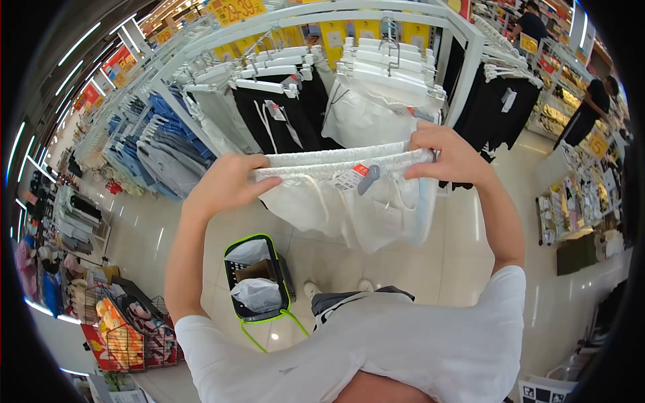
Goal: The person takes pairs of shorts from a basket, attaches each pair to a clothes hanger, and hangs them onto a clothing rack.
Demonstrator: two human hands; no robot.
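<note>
A pair of white shorts [376, 211] is stretched out between my two hands in front of the clothes rack. My left hand [235, 181] pinches one end of the elastic waistband, thumb in front. At the other end, my right hand [447, 153] grips the waistband between thumb and fingers. A red and white price tag [351, 176] and a grey plastic piece [369, 180] lie at the middle of the waistband. Just beyond hang white shorts [369, 117] and black shorts [272, 111] on white hangers.
A black basket with a green rim [287, 272] holding bags stands on the floor by my feet. Blue denim clothes [164, 138] hang at the left, black trousers [500, 107] at the right. Two people are at the upper right. A wire bin [127, 346] holds toys at lower left.
</note>
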